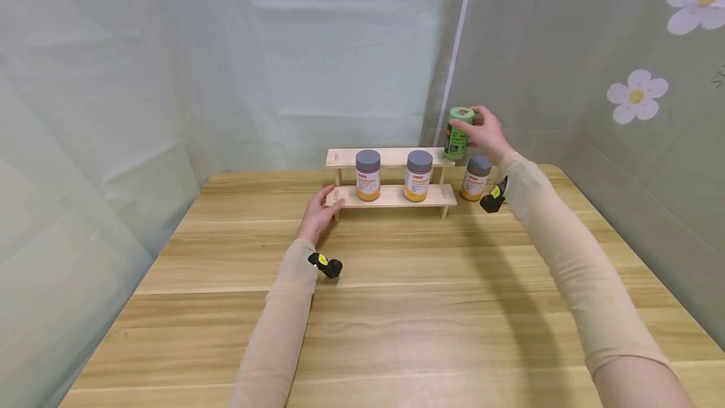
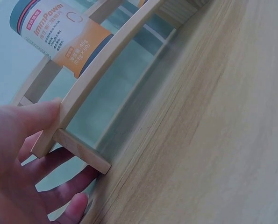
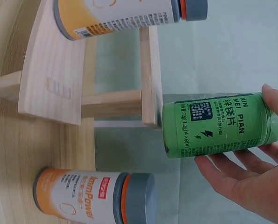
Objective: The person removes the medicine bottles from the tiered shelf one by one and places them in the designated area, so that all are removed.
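My right hand [image 1: 486, 134] grips a green bottle [image 1: 456, 137] by its upper part, over the right end of the upper step. In the right wrist view this green bottle [image 3: 218, 125] has its base right at the step's end. The left hand [image 1: 318, 213] holds the left end of the lower step of a two-step wooden rack [image 1: 391, 195]. In the left wrist view the thumb [image 2: 40, 114] lies on the board, with fingers spread below it beside the leg. Two grey-capped bottles, one on the left [image 1: 368, 176] and one on the right [image 1: 418, 176], stand on the lower step.
A third grey-capped bottle [image 1: 476, 179] stands on the wooden table [image 1: 385, 307], just right of the rack and below the right hand. Pale curtains [image 1: 340, 49] hang behind the table and along both sides.
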`<move>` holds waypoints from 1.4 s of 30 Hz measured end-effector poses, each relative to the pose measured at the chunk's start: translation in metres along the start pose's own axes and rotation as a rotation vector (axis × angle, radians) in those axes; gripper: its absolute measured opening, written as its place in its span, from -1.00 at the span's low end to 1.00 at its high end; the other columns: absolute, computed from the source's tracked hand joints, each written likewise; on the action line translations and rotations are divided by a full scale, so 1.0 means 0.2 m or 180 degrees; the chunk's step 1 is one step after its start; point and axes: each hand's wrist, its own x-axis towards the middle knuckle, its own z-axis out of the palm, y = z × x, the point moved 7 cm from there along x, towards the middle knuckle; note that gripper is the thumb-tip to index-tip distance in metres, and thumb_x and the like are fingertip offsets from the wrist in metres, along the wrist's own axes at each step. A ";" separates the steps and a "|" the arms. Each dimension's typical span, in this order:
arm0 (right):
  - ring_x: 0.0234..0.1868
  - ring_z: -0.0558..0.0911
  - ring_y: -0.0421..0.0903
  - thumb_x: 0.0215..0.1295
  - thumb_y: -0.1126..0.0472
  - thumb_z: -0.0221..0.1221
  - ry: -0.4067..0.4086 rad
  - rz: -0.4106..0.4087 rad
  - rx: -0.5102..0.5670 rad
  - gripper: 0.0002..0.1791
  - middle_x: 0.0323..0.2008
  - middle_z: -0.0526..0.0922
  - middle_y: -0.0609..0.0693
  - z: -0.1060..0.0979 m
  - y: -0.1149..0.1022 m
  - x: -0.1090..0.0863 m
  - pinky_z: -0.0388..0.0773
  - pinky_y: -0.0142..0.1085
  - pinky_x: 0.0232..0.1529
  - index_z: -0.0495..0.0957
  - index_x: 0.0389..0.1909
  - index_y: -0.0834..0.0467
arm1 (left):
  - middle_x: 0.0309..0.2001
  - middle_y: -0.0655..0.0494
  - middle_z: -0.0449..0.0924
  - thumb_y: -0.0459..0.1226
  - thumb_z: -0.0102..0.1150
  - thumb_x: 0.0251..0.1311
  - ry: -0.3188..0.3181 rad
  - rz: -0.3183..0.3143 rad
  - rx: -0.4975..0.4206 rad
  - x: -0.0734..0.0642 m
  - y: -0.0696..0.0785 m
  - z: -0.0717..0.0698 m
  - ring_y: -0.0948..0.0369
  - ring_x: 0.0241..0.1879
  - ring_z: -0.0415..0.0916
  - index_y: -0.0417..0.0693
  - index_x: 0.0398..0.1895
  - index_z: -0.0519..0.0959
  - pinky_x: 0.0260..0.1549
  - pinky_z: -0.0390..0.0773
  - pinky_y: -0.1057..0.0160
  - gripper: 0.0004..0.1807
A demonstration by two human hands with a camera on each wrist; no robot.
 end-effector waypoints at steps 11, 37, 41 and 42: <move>0.24 0.42 0.07 0.29 -0.18 0.15 0.0081 0.0078 -0.0126 -0.24 0.33 0.34 0.20 -0.09 0.02 -0.03 0.48 0.08 0.23 0.16 0.37 0.10 | 0.55 0.00 0.00 -0.09 0.15 0.31 0.0001 -0.0031 -0.0003 -0.01 0.02 0.01 0.02 0.54 -0.08 0.14 0.46 0.21 0.52 -0.03 0.01 -0.34; 0.19 0.44 0.03 0.29 -0.19 0.16 0.0115 0.0237 -0.0098 -0.20 0.37 0.29 0.22 -0.21 0.07 -0.05 0.45 0.10 0.27 0.12 0.41 0.10 | 0.55 -0.02 -0.01 -0.11 0.13 0.33 -0.0007 0.0007 0.0012 -0.02 0.01 0.00 0.00 0.54 -0.09 0.10 0.47 0.19 0.53 -0.04 0.02 -0.34; 0.09 0.47 -0.06 0.28 -0.20 0.16 0.0162 0.0228 -0.0088 -0.21 0.32 0.33 0.17 -0.23 0.09 -0.05 0.45 0.12 0.26 0.14 0.40 0.09 | 0.55 -0.02 0.00 -0.11 0.14 0.33 0.0005 0.0014 0.0009 -0.02 0.01 -0.01 0.00 0.54 -0.08 0.11 0.47 0.20 0.53 -0.04 0.01 -0.34; 0.07 0.47 -0.08 0.28 -0.20 0.16 0.0174 0.0228 -0.0106 -0.21 0.31 0.33 0.17 -0.24 0.09 -0.05 0.46 0.11 0.25 0.14 0.39 0.10 | 0.55 -0.01 0.00 -0.11 0.14 0.33 0.0001 0.0008 0.0012 -0.03 0.01 -0.01 0.00 0.54 -0.08 0.11 0.47 0.20 0.53 -0.04 0.01 -0.34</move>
